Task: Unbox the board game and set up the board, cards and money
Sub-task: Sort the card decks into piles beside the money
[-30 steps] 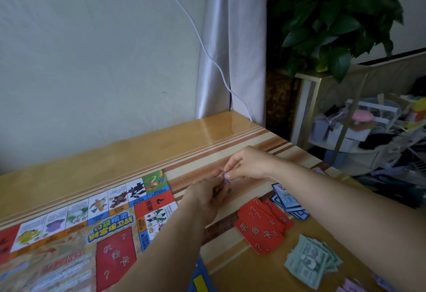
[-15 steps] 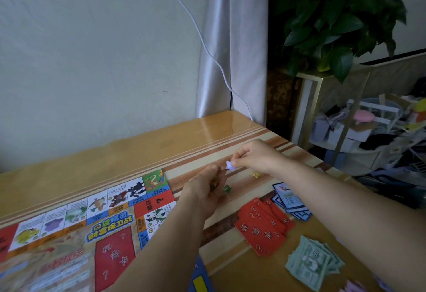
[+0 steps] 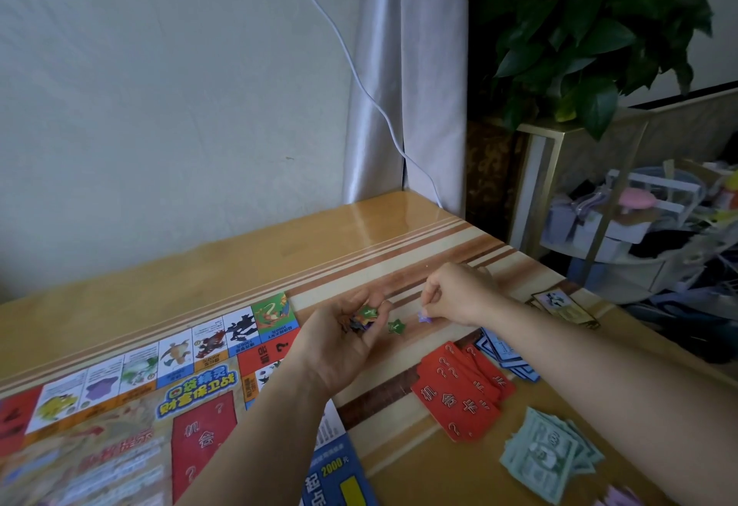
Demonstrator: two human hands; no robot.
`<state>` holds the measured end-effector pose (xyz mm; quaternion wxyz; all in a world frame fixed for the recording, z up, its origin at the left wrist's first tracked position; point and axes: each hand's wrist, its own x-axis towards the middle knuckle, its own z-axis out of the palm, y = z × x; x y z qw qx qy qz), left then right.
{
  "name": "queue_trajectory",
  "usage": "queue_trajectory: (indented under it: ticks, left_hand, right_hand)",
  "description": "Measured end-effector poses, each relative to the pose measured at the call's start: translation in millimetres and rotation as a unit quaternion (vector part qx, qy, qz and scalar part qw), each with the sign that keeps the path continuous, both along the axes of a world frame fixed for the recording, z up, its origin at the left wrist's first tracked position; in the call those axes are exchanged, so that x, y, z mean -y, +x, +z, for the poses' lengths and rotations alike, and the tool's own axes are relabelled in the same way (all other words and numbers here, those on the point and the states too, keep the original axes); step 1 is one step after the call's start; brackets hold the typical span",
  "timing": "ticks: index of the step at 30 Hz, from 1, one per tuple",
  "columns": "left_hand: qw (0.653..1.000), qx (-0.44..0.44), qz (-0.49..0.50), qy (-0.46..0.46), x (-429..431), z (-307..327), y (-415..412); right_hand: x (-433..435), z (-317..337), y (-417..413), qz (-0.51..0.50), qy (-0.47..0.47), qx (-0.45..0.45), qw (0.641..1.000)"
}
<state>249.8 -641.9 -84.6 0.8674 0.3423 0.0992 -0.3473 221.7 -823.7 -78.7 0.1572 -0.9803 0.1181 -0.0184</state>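
The board (image 3: pixel 131 397) lies flat on the worktop (image 3: pixel 239 266). The left hand (image 3: pixel 339 341) cups a heap of small tokens (image 3: pixel 365 315); the right hand (image 3: pixel 459 294) pinches a purple token (image 3: pixel 424 317). They look light, stiff and easily dropped, best taken by the edges.

Pale wall (image 3: pixel 159 86), grey curtain (image 3: pixel 399 66), houseplant (image 3: pixel 591 38)

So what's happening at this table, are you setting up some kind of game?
Yes, a board game is being laid out. The left hand cups a bunch of small star tokens, and the right hand is putting a purple token on the table beside a green token. The board is unfolded, with red cards, blue cards and green money in loose piles alongside.
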Motion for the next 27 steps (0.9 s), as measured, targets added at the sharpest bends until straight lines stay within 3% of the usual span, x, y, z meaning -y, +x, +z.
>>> queue_trajectory:
  ticks: [2, 4, 6, 11, 19, 24, 27]
  left_hand:
    - [1.000, 0.000, -0.008, 0.002, 1, -3, -2]
    - [1.000, 0.003, -0.023, -0.002, 2, -4, -4]
    - [0.999, 0.013, -0.041, 0.004, 3, -4, -6]
    - [0.995, 0.058, -0.061, 0.049, 5, -6, -7]
    - [0.996, 0.029, -0.042, 0.073, -3, -7, -5]
    - [0.998, 0.000, -0.028, 0.060, -12, -5, -2]
    - [0.998, -0.006, -0.019, 0.057, -19, -2, 0]
  right_hand:
    - [1, -1, -1, 0.009, 0.007, 0.035, 0.999]
    - [-2, 6, 0, 0.044, 0.117, 0.074, 0.989]
    - [-9, 18, -2, 0.099, 0.211, 0.050, 0.971]
    - [-23, 25, -3, 0.157, 0.209, -0.029, 0.965]
    - [-34, 16, 4, 0.080, 0.281, -0.019, 0.956]
    - [-27, 13, 9, -0.006, 0.362, -0.004, 0.932]
    - [-23, 8, 9, 0.011, 0.288, -0.020, 0.957]
